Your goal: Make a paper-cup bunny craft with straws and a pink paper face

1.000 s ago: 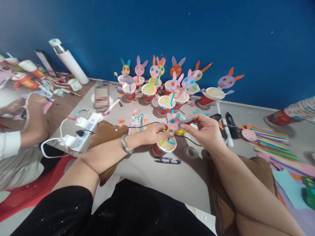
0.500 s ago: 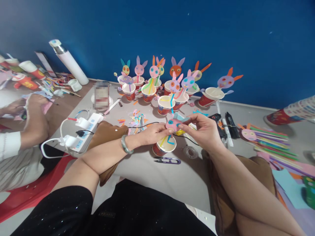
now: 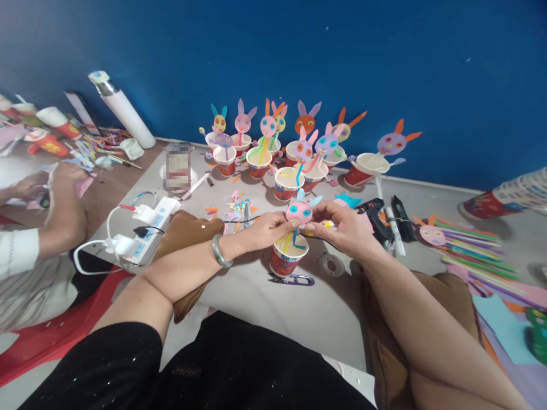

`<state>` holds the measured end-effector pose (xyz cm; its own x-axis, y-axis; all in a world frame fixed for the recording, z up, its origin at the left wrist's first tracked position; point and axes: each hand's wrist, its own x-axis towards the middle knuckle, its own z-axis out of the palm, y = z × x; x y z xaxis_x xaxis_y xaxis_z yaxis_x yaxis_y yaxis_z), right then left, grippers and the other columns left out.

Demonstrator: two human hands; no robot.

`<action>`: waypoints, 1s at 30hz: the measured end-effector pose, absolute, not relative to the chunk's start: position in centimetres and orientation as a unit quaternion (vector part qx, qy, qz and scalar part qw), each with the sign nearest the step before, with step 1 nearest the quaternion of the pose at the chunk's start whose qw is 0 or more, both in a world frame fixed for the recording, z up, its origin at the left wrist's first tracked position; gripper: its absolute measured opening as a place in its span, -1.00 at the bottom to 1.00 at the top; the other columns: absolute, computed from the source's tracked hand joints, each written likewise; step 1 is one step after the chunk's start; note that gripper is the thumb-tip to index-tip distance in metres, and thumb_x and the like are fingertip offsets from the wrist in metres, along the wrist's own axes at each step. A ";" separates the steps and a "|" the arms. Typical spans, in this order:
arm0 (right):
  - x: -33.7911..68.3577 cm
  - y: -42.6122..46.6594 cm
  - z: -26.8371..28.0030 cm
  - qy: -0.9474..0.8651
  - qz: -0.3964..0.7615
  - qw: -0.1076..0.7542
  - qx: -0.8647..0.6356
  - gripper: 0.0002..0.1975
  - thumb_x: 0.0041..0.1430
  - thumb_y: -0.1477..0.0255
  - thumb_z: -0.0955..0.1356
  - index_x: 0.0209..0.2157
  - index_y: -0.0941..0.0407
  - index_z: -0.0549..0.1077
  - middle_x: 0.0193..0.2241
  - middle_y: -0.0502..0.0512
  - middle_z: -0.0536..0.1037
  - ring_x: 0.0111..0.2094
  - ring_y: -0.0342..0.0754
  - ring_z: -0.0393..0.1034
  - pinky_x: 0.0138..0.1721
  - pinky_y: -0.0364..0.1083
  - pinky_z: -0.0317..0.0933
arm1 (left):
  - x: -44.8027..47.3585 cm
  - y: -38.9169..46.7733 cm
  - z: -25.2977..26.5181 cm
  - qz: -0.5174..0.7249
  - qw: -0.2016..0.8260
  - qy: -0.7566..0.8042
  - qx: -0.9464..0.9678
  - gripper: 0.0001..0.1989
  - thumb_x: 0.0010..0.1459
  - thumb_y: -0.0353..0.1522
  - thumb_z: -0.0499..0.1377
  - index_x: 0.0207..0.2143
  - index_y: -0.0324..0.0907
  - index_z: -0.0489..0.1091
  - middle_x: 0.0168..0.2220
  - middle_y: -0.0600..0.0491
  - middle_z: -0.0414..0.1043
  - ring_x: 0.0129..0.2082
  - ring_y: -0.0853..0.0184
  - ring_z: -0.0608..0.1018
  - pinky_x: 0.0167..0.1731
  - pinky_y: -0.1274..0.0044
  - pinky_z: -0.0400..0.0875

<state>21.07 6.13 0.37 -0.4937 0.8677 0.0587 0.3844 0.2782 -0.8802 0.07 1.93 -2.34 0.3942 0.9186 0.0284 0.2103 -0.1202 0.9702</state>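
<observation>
A pink paper bunny head [image 3: 294, 218] with blue eyes and light blue ears stands above a red paper cup [image 3: 284, 265], a blue bent straw [image 3: 294, 238] running from under it into the cup. My left hand [image 3: 270, 230] pinches the head's lower left edge, thumb in front. At the right edge, my right hand [image 3: 348, 228] is closed with thumb and fingers around the head's side; its fingertips are partly hidden. Purple thread snips [image 3: 299, 280] lie just in front of the cup, and a tape roll [image 3: 332, 264] lies to its right.
Several finished bunny cups [image 3: 289, 181] stand along the blue wall. Paper scraps [image 3: 237, 206], a glue gun [image 3: 376, 216], markers [image 3: 394, 230] and straws [image 3: 474, 245] lie around. A power strip [image 3: 156, 228] is at left, near another person's arm [image 3: 66, 205].
The bunny head has tipped upright, so its face and light blue ears now show. Both hands have shifted slightly with it, and the cup beneath sits a little further right.
</observation>
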 end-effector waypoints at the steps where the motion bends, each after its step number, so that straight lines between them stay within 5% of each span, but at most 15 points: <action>1: 21.1 6.2 0.3 -0.752 0.445 0.253 -0.415 -0.47 -0.13 -0.08 0.52 -0.33 0.07 0.47 -0.39 0.08 0.56 -0.41 -0.03 0.41 -0.38 -0.04 0.34 | 0.1 1.9 -2.2 0.356 0.518 0.422 0.653 -0.52 0.26 -0.01 0.09 -0.39 -0.27 0.41 -0.40 0.06 0.38 -0.39 0.43 0.38 -0.35 0.57 0.31; 6: 21.5 6.4 -0.3 -0.771 0.492 0.138 -0.381 -0.35 -0.20 0.00 0.55 -0.13 0.09 0.46 -0.19 0.14 0.55 -0.44 -0.12 0.40 -0.46 -0.09 0.33 | 0.0 2.0 -2.1 0.377 0.531 0.421 0.631 -0.51 0.25 0.01 0.09 -0.43 -0.26 0.35 -0.46 0.11 0.28 -0.46 0.48 0.29 -0.41 0.59 0.27; 12: 21.4 5.8 -0.7 -0.760 0.527 0.130 -0.356 -0.13 -0.25 0.13 0.61 0.09 0.03 0.27 -0.13 0.11 0.49 -0.40 -0.12 0.42 -0.41 -0.07 0.39 | -0.2 2.2 -2.5 0.390 0.508 0.455 0.618 -0.52 0.26 0.00 0.08 -0.44 -0.25 0.36 -0.46 0.09 0.33 -0.45 0.47 0.33 -0.40 0.59 0.29; 21: 20.0 4.8 -1.1 -0.747 0.525 0.165 -0.374 -0.36 -0.13 0.14 0.57 -0.12 0.04 0.23 -0.30 0.00 0.52 -0.45 -0.11 0.43 -0.47 -0.10 0.32 | -0.2 2.4 -2.3 0.378 0.496 0.496 0.605 -0.46 0.21 0.06 0.06 -0.49 -0.24 0.30 -0.52 0.11 0.24 -0.49 0.48 0.26 -0.45 0.56 0.22; 30: 20.1 5.0 -1.5 -0.757 0.515 0.177 -0.363 -0.42 -0.05 0.18 0.55 -0.12 0.03 0.23 -0.43 -0.06 0.51 -0.50 -0.11 0.40 -0.52 -0.13 0.24 | -0.2 2.3 -2.2 0.365 0.489 0.514 0.603 -0.49 0.23 0.02 0.05 -0.45 -0.27 0.36 -0.50 0.10 0.25 -0.47 0.45 0.27 -0.45 0.53 0.18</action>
